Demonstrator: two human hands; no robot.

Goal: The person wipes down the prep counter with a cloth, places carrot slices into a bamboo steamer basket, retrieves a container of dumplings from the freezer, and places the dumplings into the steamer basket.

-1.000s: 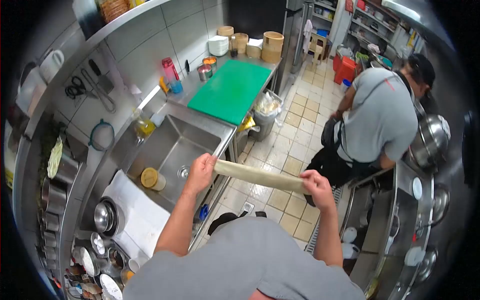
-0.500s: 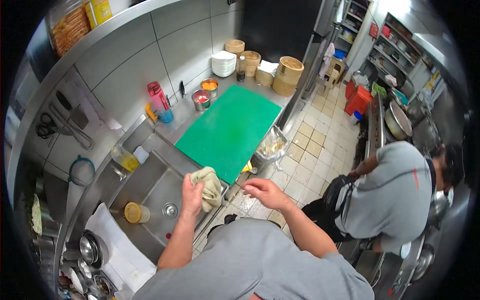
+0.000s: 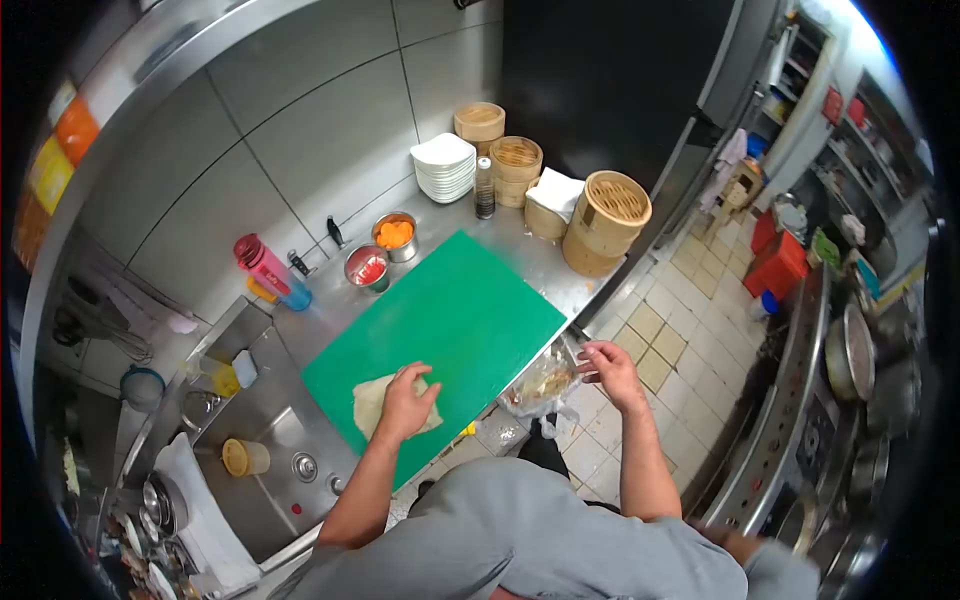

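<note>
Right now we judge the step in hand to be working the pale cloth (image 3: 370, 404) against the green board (image 3: 440, 315), where it lies spread near the sink end. Our left hand (image 3: 405, 402) rests on it, fingers loosely parted; our right hand (image 3: 612, 375), half-open and empty, hangs past the board's edge. Shifting the cloth would call for flat, even pressure.

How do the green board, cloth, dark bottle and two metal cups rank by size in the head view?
1. Green board
2. Cloth, partly under the left hand
3. Orange-filled cup and red-filled cup: too alike to rank
4. Dark bottle
</note>
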